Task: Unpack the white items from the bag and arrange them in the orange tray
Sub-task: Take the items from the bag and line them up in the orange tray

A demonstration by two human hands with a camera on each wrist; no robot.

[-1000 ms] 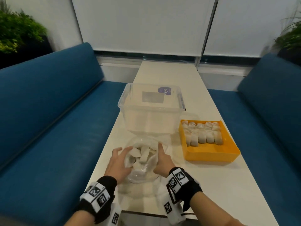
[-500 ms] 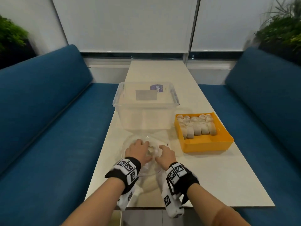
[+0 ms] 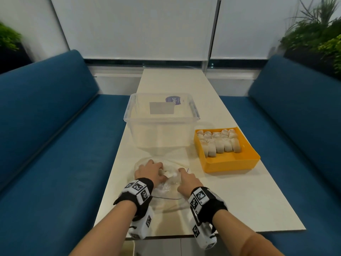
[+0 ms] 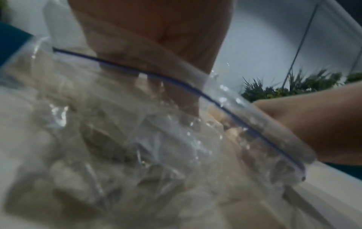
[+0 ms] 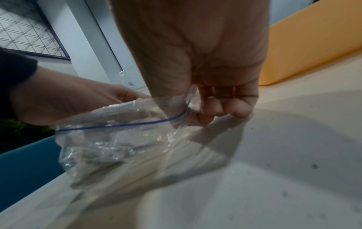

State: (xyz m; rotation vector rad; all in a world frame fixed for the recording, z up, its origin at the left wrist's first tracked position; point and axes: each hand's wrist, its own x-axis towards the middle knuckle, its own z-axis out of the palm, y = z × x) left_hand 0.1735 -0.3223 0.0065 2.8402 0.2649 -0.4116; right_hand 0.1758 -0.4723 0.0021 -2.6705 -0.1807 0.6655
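A clear zip bag (image 3: pixel 167 183) with several white items inside lies on the table in front of me. My left hand (image 3: pixel 149 170) reaches through its blue-lined mouth. Its fingers (image 4: pixel 176 96) curl among the white items (image 4: pixel 109 139) and seem to grip one white piece (image 3: pixel 166 173); the plastic blurs the hold. My right hand (image 3: pixel 186 179) pinches the bag's rim (image 5: pixel 184 113) at the right side. The orange tray (image 3: pixel 232 164) stands to the right, with two rows of white items (image 3: pixel 219 145) in its far half.
A large clear plastic bin (image 3: pixel 162 126) stands just behind the bag. The white table (image 3: pixel 239 200) is narrow, with blue sofas (image 3: pixel 55 145) on both sides. Its near edge runs under my wrists. The orange tray's wall (image 5: pixel 313 46) is close to my right hand.
My left hand moved from the bag's left side over the mouth and into the bag. My right hand shifted from holding the bag's side to pinching its rim. The camera view rose.
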